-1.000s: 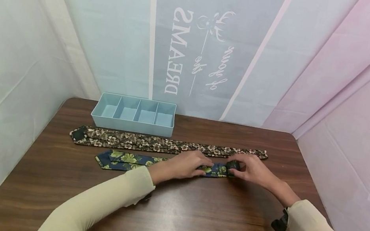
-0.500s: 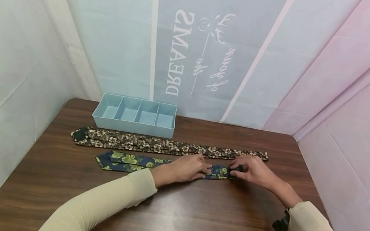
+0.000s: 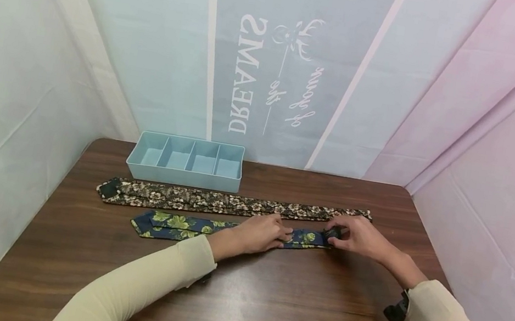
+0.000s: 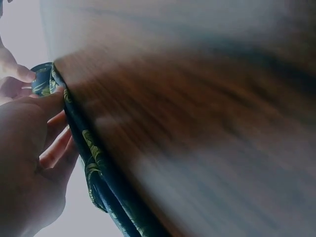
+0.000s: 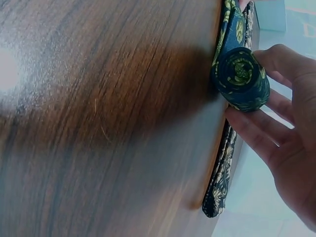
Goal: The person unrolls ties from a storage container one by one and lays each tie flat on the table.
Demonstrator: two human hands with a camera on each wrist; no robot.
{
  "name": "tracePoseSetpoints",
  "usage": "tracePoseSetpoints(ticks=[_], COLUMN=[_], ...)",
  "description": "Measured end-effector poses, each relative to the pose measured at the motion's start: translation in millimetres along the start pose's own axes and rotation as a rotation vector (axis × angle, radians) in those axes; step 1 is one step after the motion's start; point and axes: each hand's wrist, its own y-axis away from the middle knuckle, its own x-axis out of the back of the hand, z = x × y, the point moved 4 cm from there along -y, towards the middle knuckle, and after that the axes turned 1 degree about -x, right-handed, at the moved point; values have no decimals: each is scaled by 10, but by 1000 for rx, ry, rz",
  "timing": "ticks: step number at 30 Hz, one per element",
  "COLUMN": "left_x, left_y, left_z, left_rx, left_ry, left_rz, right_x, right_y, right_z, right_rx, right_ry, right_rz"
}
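Observation:
A blue necktie with yellow-green flowers lies lengthwise on the table, its wide pointed end at the left. Its right end is wound into a roll, whose spiral faces the right wrist camera. My right hand grips this roll between thumb and fingers. Along the middle of the flat length, my left hand rests its fingers and thumb on the cloth, hiding part of it. In the left wrist view, the left fingers touch the necktie's edge.
A brown necktie with cream flowers lies flat just behind the blue one. Farther back stands a light blue tray with several compartments. The wooden table meets hanging cloths behind and at both sides.
My right hand has moved slightly right with the roll, and a little more flat necktie shows between the hands. The left hand has stayed nearly in place, its fingertips drawn closer together.

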Motion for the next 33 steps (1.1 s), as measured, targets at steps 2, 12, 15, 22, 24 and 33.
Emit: tracePoseSetpoints(ticks=[2, 12, 15, 22, 24, 33], left_x=[4, 20, 44, 63, 68, 91], left_y=[11, 119, 151, 219, 237, 313], left_z=[-7, -57, -71, -118, -135, -192], left_rx=[9, 0, 5, 28, 32, 14], left_ry=[10, -3, 8, 22, 19, 19], left_rz=[-2, -2, 3, -12, -11, 20], right_x=[11, 61, 75, 77, 72, 71], right_y=[5, 40, 72, 121, 117, 103], right_z=[5, 10, 52, 88, 81, 95], right_rx=[2, 15, -2, 16, 27, -35], right_ry=[-12, -52, -57, -26, -6, 16], right_rz=[-15, -85, -81, -23, 6, 69])
